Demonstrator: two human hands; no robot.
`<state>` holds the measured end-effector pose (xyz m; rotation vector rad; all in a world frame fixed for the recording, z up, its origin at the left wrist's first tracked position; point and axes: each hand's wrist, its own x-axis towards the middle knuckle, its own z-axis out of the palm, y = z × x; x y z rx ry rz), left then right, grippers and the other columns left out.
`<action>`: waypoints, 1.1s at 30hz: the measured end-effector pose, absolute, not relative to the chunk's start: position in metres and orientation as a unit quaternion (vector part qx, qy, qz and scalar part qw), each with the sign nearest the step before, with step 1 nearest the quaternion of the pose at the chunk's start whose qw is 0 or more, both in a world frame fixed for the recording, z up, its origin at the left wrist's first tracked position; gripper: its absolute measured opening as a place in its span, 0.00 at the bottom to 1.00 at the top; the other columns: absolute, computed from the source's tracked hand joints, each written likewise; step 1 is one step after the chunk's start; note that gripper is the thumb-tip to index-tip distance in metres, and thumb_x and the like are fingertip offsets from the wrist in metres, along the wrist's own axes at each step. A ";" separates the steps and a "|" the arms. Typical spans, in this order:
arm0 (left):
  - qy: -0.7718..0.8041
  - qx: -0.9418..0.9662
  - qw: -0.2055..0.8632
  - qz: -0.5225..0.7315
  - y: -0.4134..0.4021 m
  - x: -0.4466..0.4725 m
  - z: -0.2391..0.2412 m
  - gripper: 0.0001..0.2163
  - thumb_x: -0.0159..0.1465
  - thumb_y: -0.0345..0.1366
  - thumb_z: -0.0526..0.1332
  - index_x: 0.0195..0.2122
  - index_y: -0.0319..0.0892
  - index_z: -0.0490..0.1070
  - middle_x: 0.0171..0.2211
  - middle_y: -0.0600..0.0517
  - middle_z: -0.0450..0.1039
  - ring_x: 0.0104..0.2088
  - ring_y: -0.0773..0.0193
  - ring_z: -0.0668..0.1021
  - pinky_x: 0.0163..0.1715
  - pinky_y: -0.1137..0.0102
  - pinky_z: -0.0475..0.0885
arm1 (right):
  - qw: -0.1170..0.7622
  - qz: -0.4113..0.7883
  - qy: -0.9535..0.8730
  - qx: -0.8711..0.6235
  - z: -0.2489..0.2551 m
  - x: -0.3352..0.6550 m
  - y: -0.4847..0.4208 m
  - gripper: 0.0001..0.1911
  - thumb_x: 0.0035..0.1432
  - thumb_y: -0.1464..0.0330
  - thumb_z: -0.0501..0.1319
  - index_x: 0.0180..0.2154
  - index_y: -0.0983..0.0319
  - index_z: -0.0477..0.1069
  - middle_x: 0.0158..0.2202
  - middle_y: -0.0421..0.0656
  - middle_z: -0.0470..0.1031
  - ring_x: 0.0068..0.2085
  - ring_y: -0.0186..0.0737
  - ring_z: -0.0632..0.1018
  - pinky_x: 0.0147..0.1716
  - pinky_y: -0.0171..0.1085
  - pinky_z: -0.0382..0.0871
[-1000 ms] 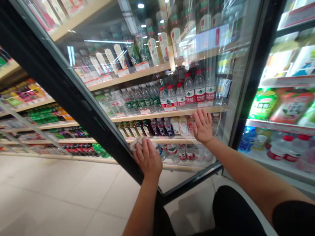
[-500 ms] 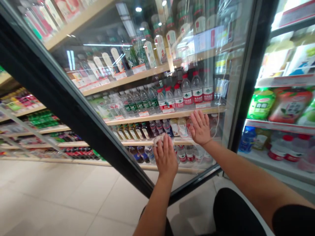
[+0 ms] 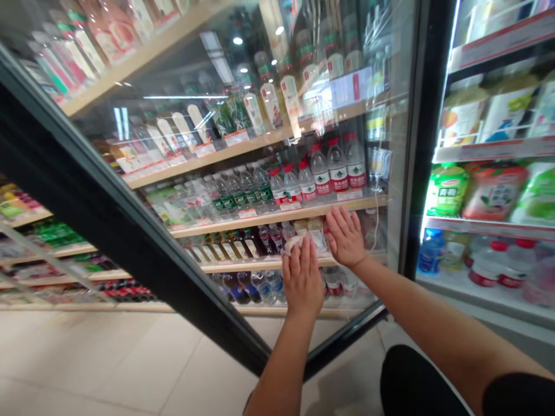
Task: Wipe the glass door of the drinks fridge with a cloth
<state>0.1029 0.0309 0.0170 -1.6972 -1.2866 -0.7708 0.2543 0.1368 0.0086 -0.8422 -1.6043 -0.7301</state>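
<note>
My left hand [image 3: 303,283] presses a crumpled whitish cloth [image 3: 292,245] flat against a glass cooler door [image 3: 323,330]. The cloth pokes out beyond the fingertips; the rest of it is hidden under the hand. A little higher and to the right, my right hand [image 3: 346,237] lies with fingers outstretched on the same pane, holding nothing. The door stands swung out, with a thick black frame [image 3: 108,196].
Through the pane show wooden shelves of bottles, among them red-capped water bottles [image 3: 338,169]. To the right, the lit cooler [image 3: 494,228] holds more drinks. Light floor tiles [image 3: 108,352] spread at lower left, and my dark-clothed knee [image 3: 420,387] is below the door.
My left hand and the cloth have slid right along the glass, closer to my right hand. The right hand stays flat on the pane; the view has shifted slightly.
</note>
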 end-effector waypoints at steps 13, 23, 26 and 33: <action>-0.467 -0.698 0.437 -0.323 0.055 0.131 0.088 0.26 0.70 0.33 0.49 0.69 0.38 0.50 0.69 0.48 0.53 0.70 0.56 0.50 0.70 0.55 0.41 | 0.559 -0.319 -0.676 -0.358 0.009 0.253 0.136 0.33 0.65 0.67 0.50 0.70 0.59 0.47 0.65 0.49 0.65 0.69 0.45 0.60 0.68 0.51 0.47; -0.488 -0.664 0.427 -0.372 0.047 0.112 0.142 0.29 0.69 0.32 0.50 0.70 0.38 0.44 0.70 0.47 0.48 0.71 0.53 0.47 0.69 0.51 0.43 | 0.559 -0.306 -0.681 -0.359 0.008 0.255 0.135 0.33 0.66 0.67 0.51 0.70 0.58 0.47 0.66 0.49 0.64 0.69 0.46 0.60 0.68 0.51 0.47; -0.510 -0.661 0.423 -0.351 0.036 0.104 0.104 0.30 0.68 0.32 0.51 0.71 0.39 0.43 0.70 0.46 0.50 0.71 0.52 0.47 0.70 0.52 0.43 | 0.561 -0.309 -0.680 -0.357 0.007 0.255 0.136 0.34 0.65 0.67 0.51 0.70 0.58 0.47 0.66 0.48 0.64 0.69 0.45 0.60 0.68 0.51 0.47; -0.514 -0.677 0.422 -0.316 0.013 0.064 0.103 0.31 0.67 0.32 0.53 0.71 0.41 0.44 0.69 0.47 0.54 0.71 0.55 0.50 0.70 0.54 0.41 | 0.561 -0.334 -0.672 -0.349 0.009 0.256 0.135 0.34 0.65 0.68 0.51 0.70 0.60 0.46 0.67 0.50 0.61 0.70 0.47 0.56 0.68 0.51 0.48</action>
